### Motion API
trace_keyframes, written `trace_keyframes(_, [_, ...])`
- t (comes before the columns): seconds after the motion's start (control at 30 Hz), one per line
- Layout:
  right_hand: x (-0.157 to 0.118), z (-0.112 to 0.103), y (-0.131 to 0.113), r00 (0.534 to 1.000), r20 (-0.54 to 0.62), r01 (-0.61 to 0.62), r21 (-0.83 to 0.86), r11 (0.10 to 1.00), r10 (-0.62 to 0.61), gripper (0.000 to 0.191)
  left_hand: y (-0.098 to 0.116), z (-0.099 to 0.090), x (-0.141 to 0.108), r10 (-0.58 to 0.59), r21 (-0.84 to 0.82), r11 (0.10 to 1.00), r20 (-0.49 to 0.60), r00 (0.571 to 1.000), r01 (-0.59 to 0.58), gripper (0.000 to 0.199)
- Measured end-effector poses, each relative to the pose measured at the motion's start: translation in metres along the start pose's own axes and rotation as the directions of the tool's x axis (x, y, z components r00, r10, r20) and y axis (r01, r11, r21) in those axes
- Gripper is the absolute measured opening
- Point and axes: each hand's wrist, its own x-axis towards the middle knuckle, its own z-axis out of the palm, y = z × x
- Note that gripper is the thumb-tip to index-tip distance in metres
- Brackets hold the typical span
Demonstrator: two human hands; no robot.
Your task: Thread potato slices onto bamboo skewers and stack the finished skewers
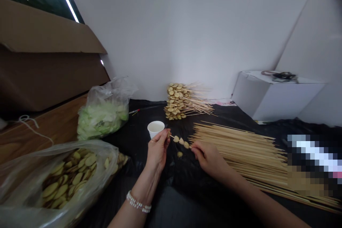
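At twelve o'clock, left hand (157, 149) and right hand (207, 158) held one bamboo skewer (172, 136) (both pinched narrow), threaded with pale round slices (181, 141).

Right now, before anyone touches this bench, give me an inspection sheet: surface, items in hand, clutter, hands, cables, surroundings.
Surface: black plastic sheet over the bench, wooden top showing at left.
Items in hand: bamboo skewer threaded with round pale slices; one loose slice lies below it.
Clutter: bag of slices, bag of pale green leaves, white paper cup, stack of loaded skewers, pile of bare skewers.
Hands: left hand and right hand both pinch the skewer.
Cables: nothing seen; a white cord lies on the wood.
Surroundings: cardboard box, white box, white wall.
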Motion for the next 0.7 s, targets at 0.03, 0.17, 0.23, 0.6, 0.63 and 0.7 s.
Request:
trace_keyframes(0.03, [0.0000,0.0004,-0.0001,1.000,0.005,0.000,-0.007,1.000,0.001,0.020,-0.0005,0.0001,0.0001,-0.002,-0.005,1.000,-0.007,1.000,0.002,0.023])
trace_keyframes(0.17, [0.0003,0.0007,-0.0034,0.993,0.085,-0.087,0.078,0.993,0.080,0.025,-0.0015,0.0000,0.0002,-0.014,-0.020,1.000,-0.014,1.000,0.014,0.023])
trace_keyframes(0.23, [0.0003,0.0008,-0.0049,0.988,0.109,-0.125,0.128,0.984,0.111,0.026,-0.0015,-0.0003,-0.0001,-0.021,-0.023,1.000,-0.011,1.000,0.021,0.023])
trace_keyframes(0.6, [-0.0008,0.0052,-0.0036,0.990,0.053,-0.136,0.169,0.976,0.129,0.024,-0.0044,-0.0001,-0.0003,-0.033,-0.050,0.998,-0.015,0.999,0.032,0.014])
trace_keyframes(0.63, [-0.0005,0.0052,-0.0036,0.984,0.092,-0.172,0.201,0.965,0.156,0.024,-0.0045,0.0000,-0.0003,-0.035,-0.049,0.998,-0.016,0.999,0.034,0.014])
trace_keyframes(0.7, [-0.0002,0.0050,-0.0031,0.977,0.129,-0.198,0.220,0.955,0.173,0.023,-0.0045,0.0004,-0.0006,-0.041,-0.047,0.998,-0.019,0.999,0.040,0.013])
